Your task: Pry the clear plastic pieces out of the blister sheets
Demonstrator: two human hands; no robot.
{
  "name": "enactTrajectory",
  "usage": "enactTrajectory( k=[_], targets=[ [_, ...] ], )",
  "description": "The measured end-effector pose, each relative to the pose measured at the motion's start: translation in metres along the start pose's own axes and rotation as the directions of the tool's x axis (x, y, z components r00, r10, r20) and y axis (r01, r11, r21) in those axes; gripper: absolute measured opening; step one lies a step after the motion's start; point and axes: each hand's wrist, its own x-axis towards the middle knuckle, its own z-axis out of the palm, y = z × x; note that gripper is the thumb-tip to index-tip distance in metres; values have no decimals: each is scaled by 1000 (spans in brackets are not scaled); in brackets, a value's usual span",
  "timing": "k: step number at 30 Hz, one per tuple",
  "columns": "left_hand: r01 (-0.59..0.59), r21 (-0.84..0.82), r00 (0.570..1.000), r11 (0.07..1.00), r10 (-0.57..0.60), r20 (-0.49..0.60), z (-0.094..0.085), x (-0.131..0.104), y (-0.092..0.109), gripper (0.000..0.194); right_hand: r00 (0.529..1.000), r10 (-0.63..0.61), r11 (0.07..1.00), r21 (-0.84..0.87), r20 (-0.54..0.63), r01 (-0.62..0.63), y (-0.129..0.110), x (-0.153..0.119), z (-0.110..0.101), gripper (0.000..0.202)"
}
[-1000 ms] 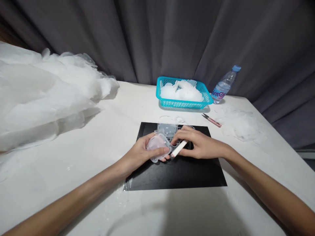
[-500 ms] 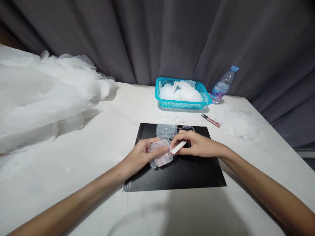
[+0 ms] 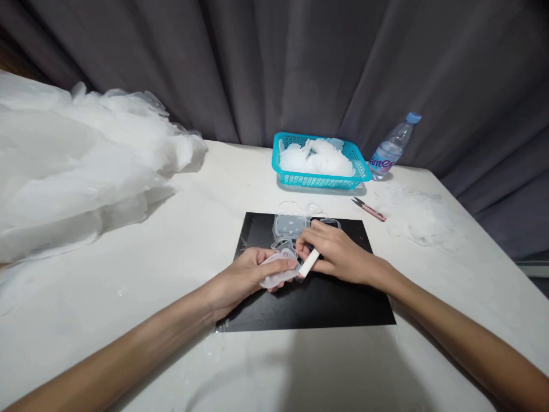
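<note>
Above a black mat [image 3: 343, 303], my left hand [image 3: 246, 277] is closed around a translucent, soft-looking moulded piece [image 3: 274, 273], thumb on top. A thin, clear ring-like part [image 3: 285, 247] stands at the piece's far edge. In my right hand [image 3: 332, 249] is a flat white stick [image 3: 309, 262] with a reddish end pointing toward me. The fingertips of that hand are at the right edge of the piece; whether they pinch its rim is hidden. Just beyond lies another clear moulded sheet [image 3: 291, 225], partly on the mat.
A blue basket [image 3: 321, 182] with white translucent pieces stands at the back, beside a water bottle [image 3: 388, 151]. Pink-handled thread snips [image 3: 369, 209] lie near clear scraps [image 3: 422, 220] on the right. A large heap of translucent sheets [image 3: 86, 154] covers the left of the white table [image 3: 180, 229].
My left hand has tilted the moulded piece, so its face shows less and its ring-like part stands up. My right hand has turned, bringing the white stick's reddish end slightly lower.
</note>
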Motion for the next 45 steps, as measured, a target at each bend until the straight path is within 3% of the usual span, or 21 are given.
enactTrajectory(
  k=[5, 8, 11, 14, 17, 20, 23, 26, 30, 38, 43, 45],
  targets=[
    [42, 93, 992, 995, -52, 114, -4, -1, -6, 39, 996, 65, 998, -17, -62, -66, 11, 4, 1, 11],
    [-69, 252, 996, 965, 52, 74, -10, 1, -7, 38, 989, 143, 988, 60, 37, -145, 11, 3, -13, 12],
    [-164, 335, 986, 928, 162, 34, -15, 5, -6, 37, 984, 131, 985, 96, 120, -143, 9, -1, -29, 9],
    [-206, 332, 975, 921, 221, -9, -15, 7, -4, 35, 995, 81, 982, 166, 63, -91, 3, -1, -36, 15],
    [-230, 395, 969, 889, 249, 4, -13, 6, -1, 35, 997, 32, 972, 234, -66, -16, -6, 3, -29, 23],
    [-254, 452, 962, 855, 270, 31, -11, 4, 0, 39, 998, 10, 975, 220, -64, 4, -14, 7, -15, 19],
    [-277, 503, 949, 819, 315, 9, -11, 3, 0, 40, 996, 87, 979, 189, -31, -80, -15, 9, -6, 4],
    [-285, 543, 943, 789, 334, 10, -13, 2, -2, 39, 981, 190, 952, 252, -34, -175, -12, 9, -4, 6],
    [-317, 603, 929, 732, 367, 43, -15, 0, -6, 36, 966, 253, 918, 301, 53, -257, -11, 8, -7, 9],
    [-347, 680, 917, 646, 387, 101, -5, -5, -5, 36, 981, 155, 956, 233, 117, -178, -12, 8, -12, 11],
    [-431, 691, 883, 580, 428, 192, 0, -11, 0, 32, 978, 107, 944, 291, 181, -157, -6, 5, -16, 12],
    [-480, 722, 851, 498, 465, 245, -1, -11, -1, 28, 974, 98, 939, 305, 205, -158, -5, 4, -16, 12]
  ],
)
